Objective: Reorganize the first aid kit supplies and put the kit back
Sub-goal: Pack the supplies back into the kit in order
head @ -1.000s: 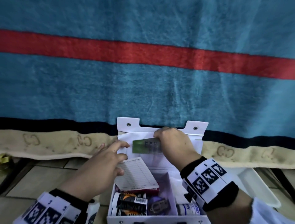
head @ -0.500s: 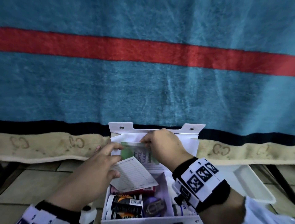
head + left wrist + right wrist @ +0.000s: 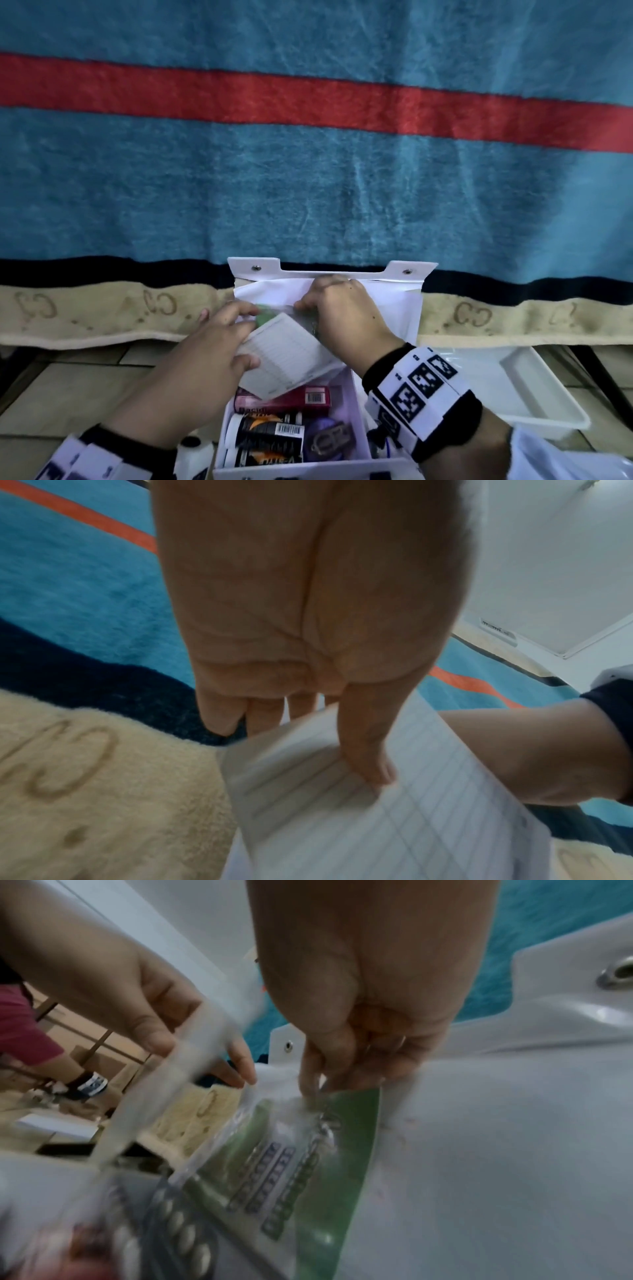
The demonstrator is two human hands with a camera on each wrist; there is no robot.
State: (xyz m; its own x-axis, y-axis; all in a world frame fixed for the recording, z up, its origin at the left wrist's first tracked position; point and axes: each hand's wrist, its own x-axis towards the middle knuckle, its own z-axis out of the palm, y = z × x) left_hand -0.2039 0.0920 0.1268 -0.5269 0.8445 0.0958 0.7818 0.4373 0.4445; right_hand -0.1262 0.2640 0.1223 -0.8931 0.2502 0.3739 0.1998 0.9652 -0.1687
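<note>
The white first aid kit (image 3: 356, 411) stands open on the floor, its lid (image 3: 394, 308) leaning back against a blanket. My left hand (image 3: 250, 334) pinches a white lined card (image 3: 287, 356) over the box, thumb (image 3: 366, 750) on top of the card (image 3: 394, 818). My right hand (image 3: 318, 303) pinches the top of a clear packet with a green insert (image 3: 265, 315) against the inside of the lid; the packet (image 3: 308, 1177) hangs below my fingers (image 3: 329, 1080). The card hides most of the packet in the head view.
Inside the box lie a maroon carton (image 3: 291, 399), black-and-orange tubes (image 3: 267, 433) and a purple item (image 3: 325, 442). A white tray (image 3: 513, 387) sits on the tiles at the right. The blue blanket with a red stripe (image 3: 308, 171) fills the background.
My right hand has brought the green packet lower along the lid. My left hand has lifted the lined card up over it, covering most of the packet.
</note>
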